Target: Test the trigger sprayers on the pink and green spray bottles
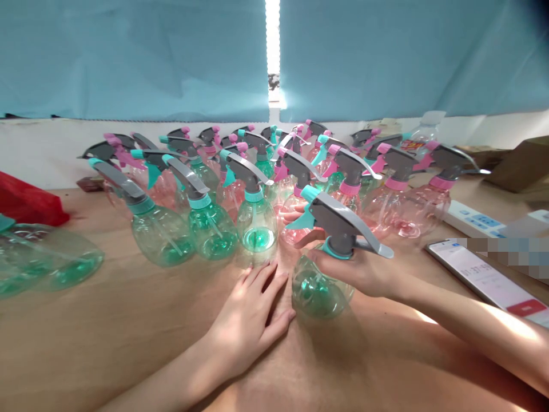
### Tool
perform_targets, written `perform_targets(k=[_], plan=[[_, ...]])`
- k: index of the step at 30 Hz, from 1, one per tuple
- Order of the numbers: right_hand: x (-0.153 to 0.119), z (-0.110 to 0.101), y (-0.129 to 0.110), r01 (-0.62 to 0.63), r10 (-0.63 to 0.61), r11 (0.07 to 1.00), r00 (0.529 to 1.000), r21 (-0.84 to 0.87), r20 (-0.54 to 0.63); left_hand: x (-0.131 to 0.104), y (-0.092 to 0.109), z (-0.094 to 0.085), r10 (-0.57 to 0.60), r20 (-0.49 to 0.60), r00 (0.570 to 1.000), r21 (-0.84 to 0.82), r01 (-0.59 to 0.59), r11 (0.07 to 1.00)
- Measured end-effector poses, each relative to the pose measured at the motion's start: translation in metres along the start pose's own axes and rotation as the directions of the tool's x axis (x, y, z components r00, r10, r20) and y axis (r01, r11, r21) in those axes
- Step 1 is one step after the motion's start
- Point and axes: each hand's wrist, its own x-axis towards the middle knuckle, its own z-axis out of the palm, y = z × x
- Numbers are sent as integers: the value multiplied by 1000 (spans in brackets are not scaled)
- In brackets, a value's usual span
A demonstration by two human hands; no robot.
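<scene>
My right hand (360,269) is wrapped around the neck and upper body of a clear green spray bottle (321,294) with a grey and turquoise trigger head. Its far fingers are partly hidden behind the bottle. Flat on the wooden table lies my left hand (253,309), fingers stretched out and nothing in it. Just beyond its fingertips stands another green spray bottle (257,229). Two more green ones, a nearer spray bottle (210,229) and a leftmost spray bottle (160,237), stand to the left of that. Pink spray bottles (295,203) are behind my right hand.
Several rows of pink and green spray bottles fill the back of the table (128,337). More green bottles (64,257) are at the left, near a red bag (30,200). At right are a phone (480,277), a white power strip (476,220) and a cardboard box (521,166).
</scene>
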Motion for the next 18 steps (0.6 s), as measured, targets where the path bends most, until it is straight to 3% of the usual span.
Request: perform_targets(k=[18], plan=[[0, -3, -15, 29, -27, 999, 997, 25, -67, -1, 0, -2, 5, 26, 1000, 13, -5, 1000]])
